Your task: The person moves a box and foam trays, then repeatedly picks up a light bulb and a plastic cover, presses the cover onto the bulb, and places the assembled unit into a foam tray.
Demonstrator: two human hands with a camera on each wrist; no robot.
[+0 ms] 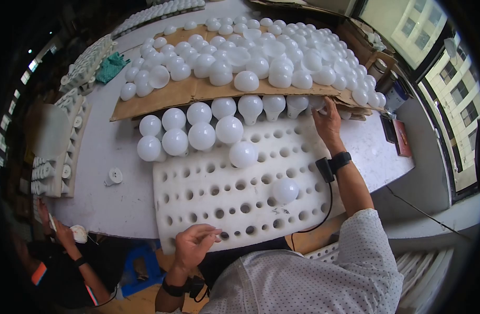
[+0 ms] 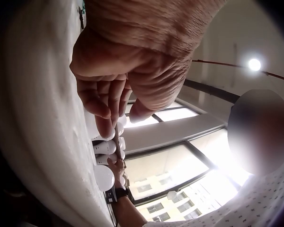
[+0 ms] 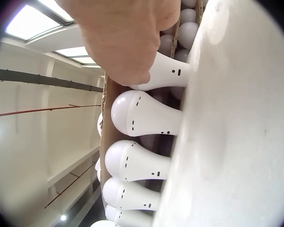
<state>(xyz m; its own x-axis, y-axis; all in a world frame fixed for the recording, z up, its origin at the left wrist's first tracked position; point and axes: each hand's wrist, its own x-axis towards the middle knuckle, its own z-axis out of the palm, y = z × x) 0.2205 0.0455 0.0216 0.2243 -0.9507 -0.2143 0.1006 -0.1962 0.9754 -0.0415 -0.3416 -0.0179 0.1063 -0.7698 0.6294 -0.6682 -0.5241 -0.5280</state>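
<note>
A: Where is the right hand [image 1: 329, 123]?

B: At the foam tray's [image 1: 224, 175] far right corner, its fingers closed round the rounded top of a white bulb [image 3: 168, 71]. The bulb's narrow end meets the tray, just beneath the edge of a cardboard sheet [image 1: 161, 102]. Part of the grip is hidden, so I can't say how each finger lies.

A: And the left hand [image 1: 195, 245]?

B: Over the tray's near edge, by the left corner — fingers loosely bent, thumb apart from them.

A: What stands round about?

B: A row of bulbs [image 1: 250, 104] along the tray's far edge, beside the gripped one, with more toward the far left corner. One lone bulb [image 1: 243, 154] stands near the middle, and a second lone bulb [image 1: 285, 190] nearer the right edge. White domes [image 1: 247, 81] cover the cardboard — and a small white base [image 1: 113, 176] lies on the tabletop [image 1: 104, 146], off the tray's left edge.
</note>
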